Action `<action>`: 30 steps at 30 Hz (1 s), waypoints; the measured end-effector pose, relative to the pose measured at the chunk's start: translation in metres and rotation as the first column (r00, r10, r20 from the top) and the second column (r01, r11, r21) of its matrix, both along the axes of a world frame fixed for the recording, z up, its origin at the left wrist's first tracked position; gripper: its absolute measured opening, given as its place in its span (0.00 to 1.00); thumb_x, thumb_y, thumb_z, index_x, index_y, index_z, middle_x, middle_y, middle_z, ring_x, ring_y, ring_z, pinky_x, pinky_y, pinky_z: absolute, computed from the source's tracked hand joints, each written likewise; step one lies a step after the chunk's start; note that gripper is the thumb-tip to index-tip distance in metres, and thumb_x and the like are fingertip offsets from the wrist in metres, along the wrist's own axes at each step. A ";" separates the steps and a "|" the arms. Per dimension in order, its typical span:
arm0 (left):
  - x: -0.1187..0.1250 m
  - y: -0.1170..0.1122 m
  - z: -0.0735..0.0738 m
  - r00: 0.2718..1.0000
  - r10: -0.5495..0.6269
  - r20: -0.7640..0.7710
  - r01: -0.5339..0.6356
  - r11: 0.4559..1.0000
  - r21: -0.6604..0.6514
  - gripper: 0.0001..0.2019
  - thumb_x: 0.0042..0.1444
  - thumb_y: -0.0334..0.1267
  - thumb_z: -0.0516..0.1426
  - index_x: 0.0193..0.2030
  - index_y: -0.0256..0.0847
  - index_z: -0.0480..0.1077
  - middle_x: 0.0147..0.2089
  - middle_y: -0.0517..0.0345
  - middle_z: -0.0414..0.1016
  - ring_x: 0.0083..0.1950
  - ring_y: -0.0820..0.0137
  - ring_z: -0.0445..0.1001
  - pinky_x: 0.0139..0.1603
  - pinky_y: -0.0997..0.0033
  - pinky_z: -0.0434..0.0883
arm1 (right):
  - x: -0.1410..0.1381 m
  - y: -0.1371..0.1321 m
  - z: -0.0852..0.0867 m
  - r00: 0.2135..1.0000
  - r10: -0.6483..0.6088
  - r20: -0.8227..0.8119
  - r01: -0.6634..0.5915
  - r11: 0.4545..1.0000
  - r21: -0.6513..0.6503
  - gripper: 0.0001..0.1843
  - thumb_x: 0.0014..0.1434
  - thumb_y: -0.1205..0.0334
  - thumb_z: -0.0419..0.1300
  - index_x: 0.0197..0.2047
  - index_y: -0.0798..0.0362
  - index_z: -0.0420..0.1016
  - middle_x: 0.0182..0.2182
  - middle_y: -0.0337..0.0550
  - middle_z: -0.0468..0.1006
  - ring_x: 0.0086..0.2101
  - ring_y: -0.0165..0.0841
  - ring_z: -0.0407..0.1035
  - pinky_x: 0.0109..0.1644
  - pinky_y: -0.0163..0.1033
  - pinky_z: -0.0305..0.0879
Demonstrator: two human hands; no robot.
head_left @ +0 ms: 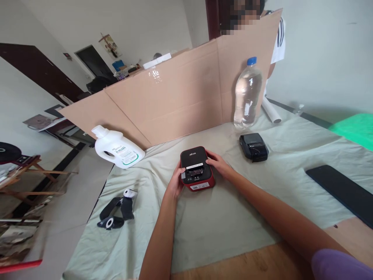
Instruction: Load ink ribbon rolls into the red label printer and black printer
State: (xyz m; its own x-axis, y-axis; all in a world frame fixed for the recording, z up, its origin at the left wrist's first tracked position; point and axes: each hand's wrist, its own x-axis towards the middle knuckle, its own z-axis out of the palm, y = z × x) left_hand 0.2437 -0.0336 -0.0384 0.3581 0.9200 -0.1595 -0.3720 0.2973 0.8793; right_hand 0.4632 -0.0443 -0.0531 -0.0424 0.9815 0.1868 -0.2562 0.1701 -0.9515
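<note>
So on my end the left grip (175, 181) and right grip (219, 163) were holding the red-and-black box (192, 156) from both sides, black gadget (254, 147) off to the right.

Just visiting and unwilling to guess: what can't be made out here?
Red-and-black device: head view, label print too small.
Left hand: head view, some fingertips hidden by the device.
White jug: head view, small print blurred.
Dark slab: head view, cut off by right edge.

Ahead of you, a hanging scroll (109, 45) decorates a pale wall (157, 27). Grey floor (71, 194) shows to your left.
</note>
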 end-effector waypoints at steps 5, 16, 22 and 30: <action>-0.001 0.001 0.002 1.000 -0.004 -0.024 0.004 1.000 0.011 0.38 0.51 0.35 0.61 0.71 0.48 0.61 0.62 0.57 0.76 0.53 0.63 0.79 0.45 0.70 0.76 | 0.000 -0.003 0.000 1.000 -0.003 -0.017 0.003 1.000 -0.009 0.31 0.55 0.56 0.64 0.63 0.42 0.74 0.64 0.36 0.72 0.65 0.44 0.62 0.71 0.50 0.54; 0.001 -0.002 0.004 0.999 -0.034 -0.040 0.036 0.998 0.046 0.35 0.52 0.39 0.60 0.70 0.48 0.62 0.63 0.56 0.75 0.57 0.59 0.78 0.57 0.59 0.75 | 0.000 -0.002 -0.010 0.997 0.026 -0.075 -0.027 1.000 -0.011 0.29 0.58 0.53 0.64 0.64 0.39 0.72 0.65 0.35 0.71 0.66 0.42 0.61 0.72 0.50 0.52; -0.010 -0.003 0.021 0.957 0.099 -0.273 -0.012 0.953 0.302 0.34 0.51 0.39 0.65 0.67 0.52 0.66 0.73 0.56 0.60 0.75 0.55 0.55 0.73 0.55 0.58 | 0.001 -0.001 -0.011 0.996 0.041 -0.080 -0.043 0.999 -0.018 0.29 0.59 0.52 0.64 0.63 0.41 0.72 0.65 0.37 0.71 0.65 0.42 0.61 0.71 0.50 0.53; -0.011 -0.022 0.066 0.675 0.306 -0.671 0.437 0.567 0.698 0.09 0.53 0.39 0.66 0.42 0.52 0.83 0.74 0.60 0.58 0.79 0.48 0.39 0.76 0.38 0.40 | -0.002 -0.002 -0.005 0.998 0.011 -0.068 -0.012 1.000 -0.014 0.27 0.59 0.52 0.64 0.62 0.41 0.73 0.64 0.36 0.72 0.65 0.41 0.61 0.71 0.48 0.53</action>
